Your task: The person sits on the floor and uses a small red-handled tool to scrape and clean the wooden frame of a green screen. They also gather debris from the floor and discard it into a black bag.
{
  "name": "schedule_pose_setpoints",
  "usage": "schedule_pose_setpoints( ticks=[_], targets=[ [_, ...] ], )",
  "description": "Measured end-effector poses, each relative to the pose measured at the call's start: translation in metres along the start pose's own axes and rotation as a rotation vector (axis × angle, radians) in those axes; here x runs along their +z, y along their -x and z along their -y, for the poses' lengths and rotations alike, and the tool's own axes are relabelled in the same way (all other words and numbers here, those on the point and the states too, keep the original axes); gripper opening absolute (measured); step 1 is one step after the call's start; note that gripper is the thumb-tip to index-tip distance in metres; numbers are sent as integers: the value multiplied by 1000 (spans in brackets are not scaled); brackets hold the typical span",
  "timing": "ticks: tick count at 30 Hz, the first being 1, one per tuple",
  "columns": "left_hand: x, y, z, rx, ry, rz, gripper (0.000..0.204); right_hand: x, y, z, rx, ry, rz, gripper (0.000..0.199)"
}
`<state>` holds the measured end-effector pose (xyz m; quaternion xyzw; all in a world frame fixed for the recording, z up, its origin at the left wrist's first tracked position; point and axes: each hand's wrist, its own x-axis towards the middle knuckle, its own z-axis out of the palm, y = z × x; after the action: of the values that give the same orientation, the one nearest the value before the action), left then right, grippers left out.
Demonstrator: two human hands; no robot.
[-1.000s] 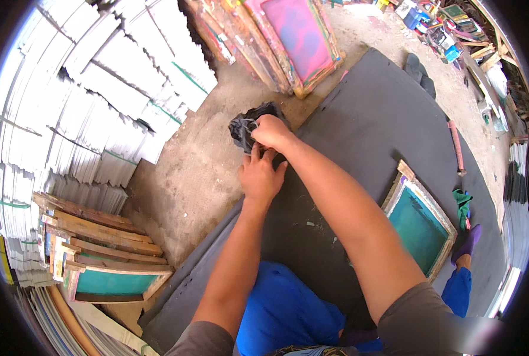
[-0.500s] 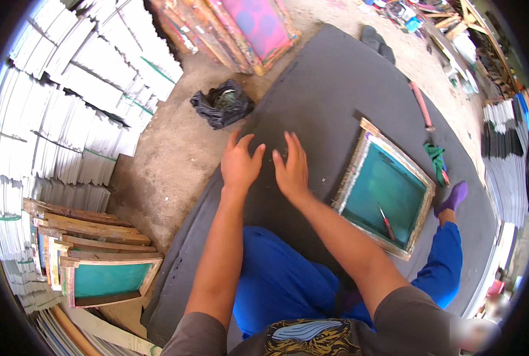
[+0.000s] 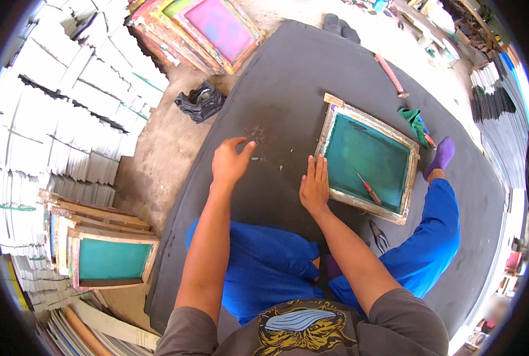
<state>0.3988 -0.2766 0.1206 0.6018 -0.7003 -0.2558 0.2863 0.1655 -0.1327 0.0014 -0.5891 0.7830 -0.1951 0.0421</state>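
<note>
A wooden screen-printing frame [image 3: 365, 117] with green mesh lies on the dark mat, right of centre. On its mesh rests a thin-shafted screwdriver [image 3: 370, 191] with a reddish handle. My right hand [image 3: 315, 187] is flat with its fingers stretched out, along the frame's left edge; whether it presses on the wood I cannot tell. To the left, my left hand [image 3: 230, 161] is over the mat, fingers bent and thumb apart, with nothing in it. Small crumbs and a little green scrap [image 3: 255, 158] lie just beside it.
Pliers [image 3: 379, 236] lie by my right leg. Farther off are a hammer [image 3: 391, 76] and a green cloth [image 3: 413, 123]. A black plastic bag [image 3: 200, 104] sits on the floor left of the mat [image 3: 288, 71]. More frames [image 3: 114, 236] lean near white stacks [image 3: 69, 142].
My hands have moved apart: the left is farther left, the right is now flat at the frame's edge. The view has shifted, bringing the pliers and crumbs into sight.
</note>
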Motion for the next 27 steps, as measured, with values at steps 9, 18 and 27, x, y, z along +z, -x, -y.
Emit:
schedule_pose_setpoints(
  ticks=[9,18,27],
  targets=[
    [36,14,56,-210,-331,271,68,-8,30,-5,-164,64,186,84],
    [66,-21,51,-223,-277,316,85,34,7,61,126,94,261,89],
    [72,-25,53,-246,-245,335,84,63,-86,32,338,138,50,90]
  ],
)
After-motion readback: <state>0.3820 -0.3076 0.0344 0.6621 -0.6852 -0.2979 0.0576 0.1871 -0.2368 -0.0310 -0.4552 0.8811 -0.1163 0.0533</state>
